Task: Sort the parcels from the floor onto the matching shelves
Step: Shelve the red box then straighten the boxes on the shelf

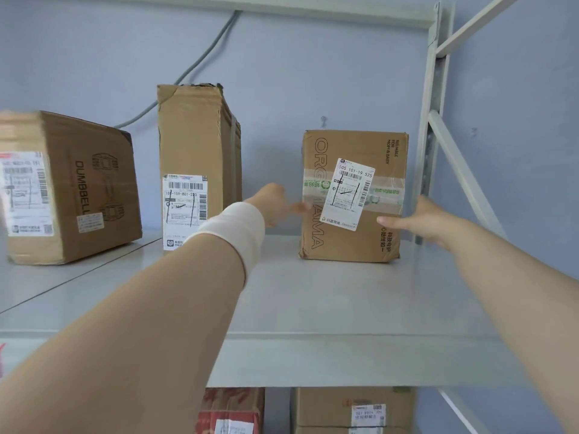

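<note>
A brown cardboard parcel point(352, 195) with a white shipping label stands upright at the back right of the grey metal shelf point(313, 296). My left hand point(279, 203) reaches to its left side, with fingertips touching the box's left edge. My right hand point(419, 219) is at the box's right side, its thumb lying on the front face near the lower right corner. The fingers behind the box are hidden. Both hands look relaxed rather than clenched.
On the same shelf a tall parcel point(197, 164) stands to the left, and a "DUMBBELL" box point(69, 189) sits further left. The shelf's upright post point(432, 120) rises just right of my right hand. Two parcels point(354, 408) sit on the shelf below.
</note>
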`<state>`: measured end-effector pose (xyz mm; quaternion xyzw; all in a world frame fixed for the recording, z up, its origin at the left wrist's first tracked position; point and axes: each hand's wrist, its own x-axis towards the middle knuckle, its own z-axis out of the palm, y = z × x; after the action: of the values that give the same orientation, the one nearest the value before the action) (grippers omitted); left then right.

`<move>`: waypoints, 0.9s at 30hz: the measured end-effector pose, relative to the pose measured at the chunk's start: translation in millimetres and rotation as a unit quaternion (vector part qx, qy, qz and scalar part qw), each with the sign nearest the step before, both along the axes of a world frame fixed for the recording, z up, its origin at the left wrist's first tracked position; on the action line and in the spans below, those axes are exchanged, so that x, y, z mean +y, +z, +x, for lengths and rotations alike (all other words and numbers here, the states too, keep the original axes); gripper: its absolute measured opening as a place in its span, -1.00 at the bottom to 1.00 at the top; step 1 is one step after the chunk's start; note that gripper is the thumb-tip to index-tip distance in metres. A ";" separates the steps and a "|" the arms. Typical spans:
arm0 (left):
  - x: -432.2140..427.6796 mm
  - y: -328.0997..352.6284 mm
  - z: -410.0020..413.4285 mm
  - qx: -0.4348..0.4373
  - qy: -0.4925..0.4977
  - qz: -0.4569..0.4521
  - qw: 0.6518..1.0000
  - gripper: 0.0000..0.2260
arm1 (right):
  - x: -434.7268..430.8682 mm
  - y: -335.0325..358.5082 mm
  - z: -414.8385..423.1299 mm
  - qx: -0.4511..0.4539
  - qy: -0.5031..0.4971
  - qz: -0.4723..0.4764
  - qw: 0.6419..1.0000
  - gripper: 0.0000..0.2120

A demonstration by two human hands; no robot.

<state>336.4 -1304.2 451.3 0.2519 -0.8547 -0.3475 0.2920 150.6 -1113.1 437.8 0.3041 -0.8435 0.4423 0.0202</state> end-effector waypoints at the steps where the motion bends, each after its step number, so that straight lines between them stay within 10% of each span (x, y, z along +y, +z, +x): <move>1: 0.2 3.9 12.2 0.012 -0.009 -0.005 1.000 -0.29 | -1.4 3.3 14.0 0.011 0.006 -0.003 1.000 -0.12; 6: -6.8 23.0 83.6 0.051 -0.103 -0.045 0.992 -0.49 | -28.6 12.5 92.3 0.040 0.016 -0.033 0.999 -0.36; 10: -31.2 32.0 139.2 0.111 -0.161 0.000 0.981 -0.63 | -66.9 15.1 142.3 0.046 0.032 -0.003 0.998 -0.16; 18: -97.9 11.5 176.3 0.230 0.009 -0.066 0.971 -0.52 | -142.7 7.9 184.3 -0.011 0.099 -0.002 0.995 -0.03; 27: -156.0 -23.7 152.1 -0.031 0.054 -0.046 0.997 -0.13 | -213.4 -12.8 177.7 -0.064 0.163 -0.007 0.984 -0.06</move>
<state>488.5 -1460.1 427.6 0.2952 -0.8634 -0.2837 0.2949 328.3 -1326.5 425.0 0.4089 -0.7790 0.4637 -0.1042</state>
